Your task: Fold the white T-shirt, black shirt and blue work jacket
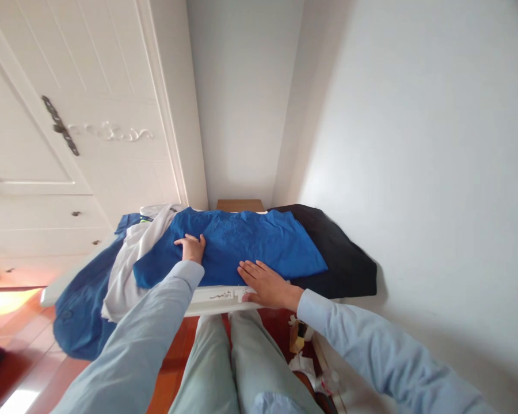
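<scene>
A bright blue garment point(259, 238) lies spread across a white surface point(216, 299), with some wrinkles near its far edge. My left hand point(192, 248) rests on its left part, fingers apart and holding nothing. Flat at the garment's near edge lies my right hand point(265, 284), its fingers stretched out over the cloth and its thumb by the white edge. Black cloth point(349, 259) shows from under the blue garment at the right. On the left are a white garment point(127, 282) and a darker blue one point(84, 305) that hangs over the edge.
A white wardrobe point(112, 75) with a dark handle point(60, 127) stands at the left. A pale wall point(414, 144) rises at the right. Behind the surface is a brown wooden box-like object point(240, 204). Papers and small items point(304, 362) lie on the floor by the wall.
</scene>
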Action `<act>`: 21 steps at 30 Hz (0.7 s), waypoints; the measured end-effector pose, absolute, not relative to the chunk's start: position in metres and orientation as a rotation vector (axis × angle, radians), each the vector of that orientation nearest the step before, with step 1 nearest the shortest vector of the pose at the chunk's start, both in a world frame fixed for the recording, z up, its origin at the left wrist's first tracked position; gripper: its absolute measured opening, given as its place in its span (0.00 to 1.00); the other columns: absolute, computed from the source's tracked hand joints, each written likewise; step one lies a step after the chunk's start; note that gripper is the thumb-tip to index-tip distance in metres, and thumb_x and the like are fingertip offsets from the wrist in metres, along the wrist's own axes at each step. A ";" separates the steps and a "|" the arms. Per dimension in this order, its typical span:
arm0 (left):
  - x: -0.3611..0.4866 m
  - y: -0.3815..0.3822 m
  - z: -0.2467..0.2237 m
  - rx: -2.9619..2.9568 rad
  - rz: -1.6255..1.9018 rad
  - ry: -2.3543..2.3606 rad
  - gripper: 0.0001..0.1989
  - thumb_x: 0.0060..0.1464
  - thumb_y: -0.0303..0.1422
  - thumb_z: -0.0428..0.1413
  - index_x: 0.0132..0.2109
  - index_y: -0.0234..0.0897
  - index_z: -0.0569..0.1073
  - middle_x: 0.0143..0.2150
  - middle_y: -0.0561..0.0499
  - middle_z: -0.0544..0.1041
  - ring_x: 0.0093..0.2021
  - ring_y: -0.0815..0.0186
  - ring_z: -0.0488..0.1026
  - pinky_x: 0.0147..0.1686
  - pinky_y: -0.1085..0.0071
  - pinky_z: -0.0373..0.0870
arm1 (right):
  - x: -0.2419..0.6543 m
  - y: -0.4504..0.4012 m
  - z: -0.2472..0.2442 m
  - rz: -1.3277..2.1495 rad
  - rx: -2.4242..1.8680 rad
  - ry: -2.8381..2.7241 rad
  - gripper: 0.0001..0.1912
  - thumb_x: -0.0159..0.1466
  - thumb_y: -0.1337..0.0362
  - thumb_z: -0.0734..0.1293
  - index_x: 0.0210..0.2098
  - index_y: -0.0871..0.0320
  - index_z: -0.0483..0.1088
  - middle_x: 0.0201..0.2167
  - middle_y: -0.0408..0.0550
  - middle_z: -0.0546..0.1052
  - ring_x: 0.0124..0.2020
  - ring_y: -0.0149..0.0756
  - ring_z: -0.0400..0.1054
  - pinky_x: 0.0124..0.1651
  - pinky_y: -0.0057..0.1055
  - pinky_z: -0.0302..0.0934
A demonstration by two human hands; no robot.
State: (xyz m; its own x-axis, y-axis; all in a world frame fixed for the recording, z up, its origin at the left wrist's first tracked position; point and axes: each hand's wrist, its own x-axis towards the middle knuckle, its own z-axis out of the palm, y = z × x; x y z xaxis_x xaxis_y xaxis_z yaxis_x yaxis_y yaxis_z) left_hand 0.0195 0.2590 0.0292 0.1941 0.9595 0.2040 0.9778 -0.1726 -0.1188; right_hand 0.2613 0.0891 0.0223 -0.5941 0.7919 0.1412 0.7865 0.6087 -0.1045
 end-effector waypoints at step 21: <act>-0.037 0.217 0.047 -2.410 -0.097 -1.965 0.36 0.68 0.52 0.39 0.69 0.30 0.65 0.72 0.32 0.63 0.73 0.49 0.60 0.67 0.55 0.60 | 0.407 0.019 0.044 0.294 -1.753 -2.536 0.47 0.71 0.36 0.53 0.73 0.67 0.54 0.75 0.65 0.52 0.76 0.55 0.45 0.76 0.54 0.43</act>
